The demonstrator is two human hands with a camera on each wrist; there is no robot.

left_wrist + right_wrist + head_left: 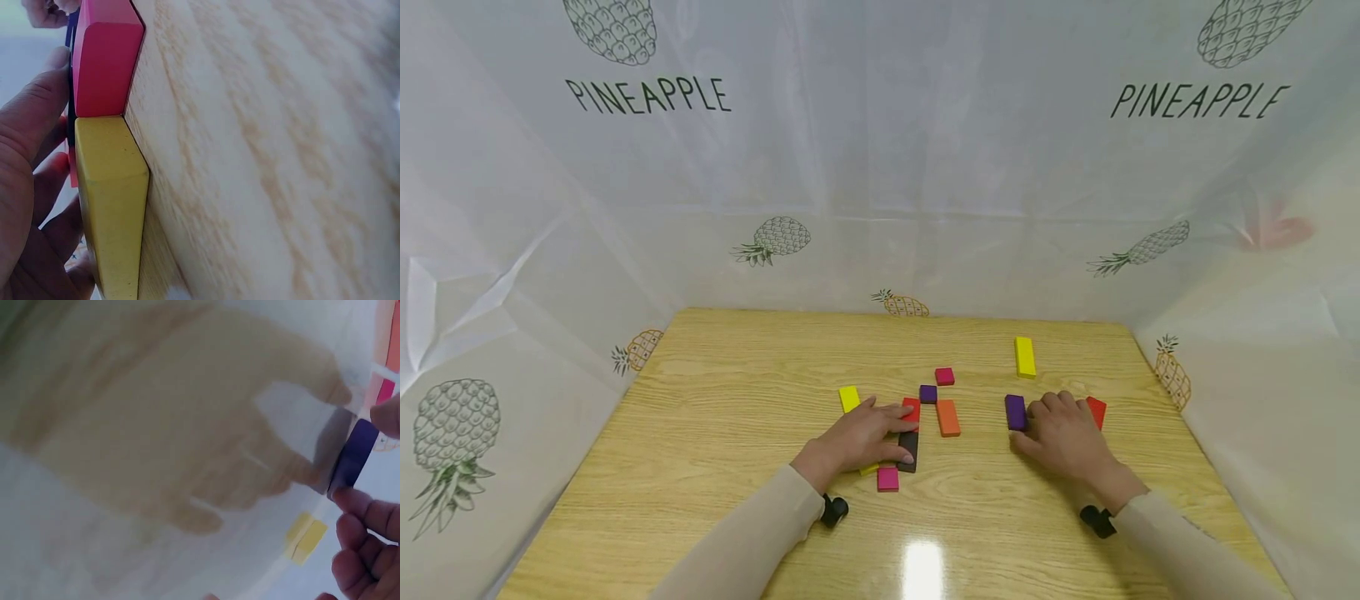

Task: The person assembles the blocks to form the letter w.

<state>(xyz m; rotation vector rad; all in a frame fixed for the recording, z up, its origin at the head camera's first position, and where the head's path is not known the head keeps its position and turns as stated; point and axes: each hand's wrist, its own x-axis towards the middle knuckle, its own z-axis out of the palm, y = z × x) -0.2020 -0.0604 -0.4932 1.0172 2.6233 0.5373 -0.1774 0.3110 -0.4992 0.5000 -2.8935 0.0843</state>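
Observation:
My left hand (pixel 861 435) rests with extended fingers on a red block (pixel 912 406) and a black block (pixel 907 450) lying end to end. Yellow shows above and below this hand: a yellow block (pixel 849 398) at its far side, and yellow again near a pink block (pixel 887 479); whether it is one piece is hidden. In the left wrist view the yellow block (pixel 115 194) touches the pink block (pixel 107 59). My right hand (pixel 1067 437) pinches a purple block (pixel 355 453) by its ends between thumb and index finger. Another red block (pixel 1097 412) lies right of that hand.
Between the hands lie an orange block (pixel 948 418), a small purple block (pixel 928 394) and a small pink block (pixel 944 377). A yellow block (pixel 1025 357) lies farther back on the wooden table (pixel 737 358). A pineapple-printed sheet (pixel 880 167) encloses the back and sides.

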